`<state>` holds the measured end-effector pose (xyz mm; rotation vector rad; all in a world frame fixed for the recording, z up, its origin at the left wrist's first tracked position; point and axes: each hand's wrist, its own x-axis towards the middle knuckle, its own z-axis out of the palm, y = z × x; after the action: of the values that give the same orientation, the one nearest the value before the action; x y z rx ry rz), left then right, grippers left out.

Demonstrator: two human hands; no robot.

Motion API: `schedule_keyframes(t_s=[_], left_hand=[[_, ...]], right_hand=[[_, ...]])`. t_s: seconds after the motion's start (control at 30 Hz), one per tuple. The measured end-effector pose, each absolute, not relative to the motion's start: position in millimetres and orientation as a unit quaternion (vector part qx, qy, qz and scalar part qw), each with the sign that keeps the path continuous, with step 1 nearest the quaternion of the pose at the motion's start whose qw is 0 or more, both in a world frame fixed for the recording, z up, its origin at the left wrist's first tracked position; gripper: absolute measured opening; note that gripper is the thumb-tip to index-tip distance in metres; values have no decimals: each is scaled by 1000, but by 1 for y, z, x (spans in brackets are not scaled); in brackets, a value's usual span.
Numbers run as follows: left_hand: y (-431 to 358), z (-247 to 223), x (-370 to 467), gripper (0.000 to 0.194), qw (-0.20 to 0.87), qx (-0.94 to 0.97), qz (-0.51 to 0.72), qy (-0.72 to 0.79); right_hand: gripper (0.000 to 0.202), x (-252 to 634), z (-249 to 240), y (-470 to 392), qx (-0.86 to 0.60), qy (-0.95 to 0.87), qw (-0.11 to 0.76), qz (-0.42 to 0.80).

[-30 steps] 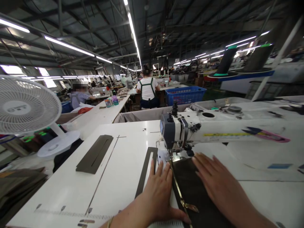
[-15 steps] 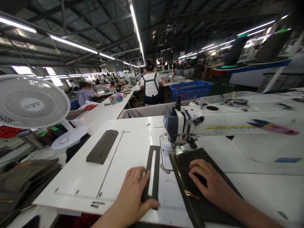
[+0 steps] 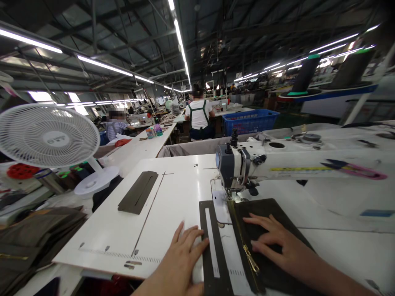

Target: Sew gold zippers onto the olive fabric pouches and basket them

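Observation:
My left hand (image 3: pixel 185 261) is open, its fingers stretched out and touching the left edge of a dark olive fabric strip (image 3: pixel 217 255) with a long slot cut through it. Right of the strip, a dark fabric panel (image 3: pixel 271 213) lies with its upper left corner by the needle of the sewing machine (image 3: pixel 234 164). A gold-toothed zipper (image 3: pixel 239 230) runs along the panel's left edge, its metal pull (image 3: pixel 251 260) towards me. Fingers apart, my right hand (image 3: pixel 274 242) rests on the panel beside the zipper.
Another slotted olive piece (image 3: pixel 138 193) lies to the left on the white table (image 3: pixel 175 197). A white fan (image 3: pixel 58 137) and piled dark fabric (image 3: pixel 40 234) are further left. Pink-handled snips (image 3: pixel 354 168) rest on the machine arm. Ahead, a person (image 3: pixel 199 113) sits near a blue basket (image 3: pixel 249 121).
The slotted strip has come nearer to me and turned, its near end now further right, by the zipper. My right hand's fingers have spread; my left thumb has left the strip's near end.

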<state>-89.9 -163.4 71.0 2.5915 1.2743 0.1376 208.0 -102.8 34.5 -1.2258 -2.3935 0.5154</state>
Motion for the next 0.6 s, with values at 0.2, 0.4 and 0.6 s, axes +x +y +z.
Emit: schedule_keyframes(t_s=[0.2, 0.4, 0.6], left_hand=[[-139, 66, -70, 64, 97, 875, 100, 464], [-96, 58, -65, 29, 43, 855, 195, 478], [-95, 51, -45, 31, -60, 865, 332, 371]], right_hand=[[40, 198, 5, -77, -373, -885, 276, -32], [47, 193, 10, -82, -375, -895, 217, -104], [58, 190, 11, -91, -353, -897, 219, -154]])
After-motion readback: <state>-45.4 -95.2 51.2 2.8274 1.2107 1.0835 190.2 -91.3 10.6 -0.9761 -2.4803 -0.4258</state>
